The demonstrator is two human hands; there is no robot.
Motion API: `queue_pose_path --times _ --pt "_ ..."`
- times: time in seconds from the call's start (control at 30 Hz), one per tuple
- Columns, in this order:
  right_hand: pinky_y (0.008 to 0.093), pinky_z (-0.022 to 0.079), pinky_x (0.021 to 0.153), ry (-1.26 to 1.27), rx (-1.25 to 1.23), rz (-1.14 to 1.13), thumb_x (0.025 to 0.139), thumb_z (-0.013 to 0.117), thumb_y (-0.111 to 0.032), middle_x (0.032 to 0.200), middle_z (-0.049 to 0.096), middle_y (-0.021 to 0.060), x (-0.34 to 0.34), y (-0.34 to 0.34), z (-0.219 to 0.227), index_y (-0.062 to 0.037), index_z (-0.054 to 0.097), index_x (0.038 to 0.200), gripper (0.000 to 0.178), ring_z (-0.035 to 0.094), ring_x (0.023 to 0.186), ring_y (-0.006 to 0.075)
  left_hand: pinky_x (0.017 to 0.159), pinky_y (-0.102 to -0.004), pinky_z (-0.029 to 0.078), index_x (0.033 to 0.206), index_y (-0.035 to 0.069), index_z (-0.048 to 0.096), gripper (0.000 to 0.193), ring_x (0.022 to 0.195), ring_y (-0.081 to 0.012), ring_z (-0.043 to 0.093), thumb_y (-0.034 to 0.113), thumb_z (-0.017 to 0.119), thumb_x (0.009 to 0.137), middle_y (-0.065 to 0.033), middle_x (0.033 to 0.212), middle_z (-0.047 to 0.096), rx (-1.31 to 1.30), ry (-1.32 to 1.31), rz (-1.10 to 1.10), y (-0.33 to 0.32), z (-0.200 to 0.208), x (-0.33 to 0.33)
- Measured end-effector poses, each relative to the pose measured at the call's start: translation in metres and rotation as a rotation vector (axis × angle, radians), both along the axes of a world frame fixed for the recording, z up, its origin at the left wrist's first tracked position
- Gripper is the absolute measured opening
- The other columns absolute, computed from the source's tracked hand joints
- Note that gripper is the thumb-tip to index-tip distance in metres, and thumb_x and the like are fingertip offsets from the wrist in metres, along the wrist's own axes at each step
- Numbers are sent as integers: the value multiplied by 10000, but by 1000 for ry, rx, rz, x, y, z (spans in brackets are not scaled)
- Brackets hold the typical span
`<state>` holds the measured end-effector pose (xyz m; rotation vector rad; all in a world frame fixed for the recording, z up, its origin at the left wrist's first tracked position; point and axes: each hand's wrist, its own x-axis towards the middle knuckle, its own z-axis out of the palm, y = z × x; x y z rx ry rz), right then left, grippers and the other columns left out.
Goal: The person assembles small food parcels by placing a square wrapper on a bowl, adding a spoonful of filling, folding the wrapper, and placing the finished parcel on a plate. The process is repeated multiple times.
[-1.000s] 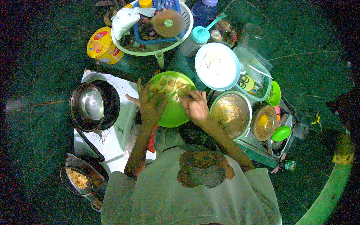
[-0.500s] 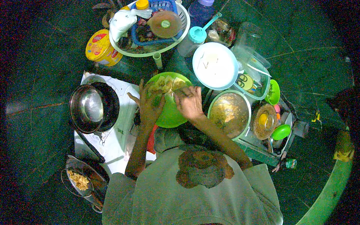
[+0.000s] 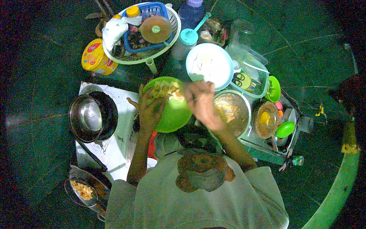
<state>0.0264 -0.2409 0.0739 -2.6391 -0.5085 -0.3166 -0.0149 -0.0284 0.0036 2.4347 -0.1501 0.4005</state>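
A round bright green plate (image 3: 173,118) lies in front of me, with several pale, folded dough-like pieces (image 3: 164,88) toward its far side. My left hand (image 3: 150,110) is over the plate's left part, its fingers apart and the thumb pointing out to the left. Whether its fingertips touch a piece is hidden. Smeared by motion, my right hand (image 3: 204,103) is between the green plate and a wide bowl (image 3: 238,128) of brownish-yellow mix. Its fingers are near the lower edge of a white, blue-rimmed plate (image 3: 209,63), and anything in them cannot be made out.
On the left, a dark pan (image 3: 91,114) stands on a white surface (image 3: 126,126); below it is a strainer (image 3: 84,191) with fried-looking pieces. A basin (image 3: 143,61) with a blue basket and a yellow tub (image 3: 97,57) are at the far left. Right are a basket (image 3: 261,82) with scissors and small green bowls (image 3: 285,129).
My right hand has moved off the green plate toward the right and blurred. My left hand stays at the plate's left side. The whole view has shifted slightly.
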Motion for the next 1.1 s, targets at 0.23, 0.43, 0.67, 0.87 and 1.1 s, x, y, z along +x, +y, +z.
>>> queue_pose_path --times 0.23,0.43,0.67,0.87,1.1 --pt "505 402 899 -76 -36 -104 774 707 -215 1160 602 141 75 -72 5 -155 698 1189 419 513 1096 338 1080 -763 -105 948 182 761 153 1465 -384 285 262 779 820 -87 1390 531 2 -30 21 -8 -10 5" --pt "494 404 954 -65 -144 24 809 690 -230 1214 578 127 97 -84 2 -172 734 1117 317 487 1116 346 1077 -768 -102 963 179 757 170 1464 -386 287 284 768 830 -77 1398 528 57 -51 25 -8 -14 5" --pt "456 448 932 -52 238 -95 871 687 -230 1076 683 123 103 -89 4 -127 761 1016 193 588 1045 308 1133 -692 19 1038 143 747 197 1424 -369 365 246 724 872 -87 1421 519 -62 -25 -3 -20 8 -2" --pt "338 453 916 140 710 -209 918 711 -177 986 716 81 35 -100 30 -81 767 985 129 617 983 194 1084 -383 418 1357 70 573 426 1310 -248 520 230 646 968 -104 1432 528 -962 315 -206 -93 74 2" --pt "435 429 962 -50 310 -72 817 761 -149 1152 625 125 -74 -135 43 -116 768 988 174 545 1099 301 1077 -351 459 1440 -24 406 500 1254 -229 555 208 561 1025 -140 1393 520 -1590 874 -164 -190 50 -4"
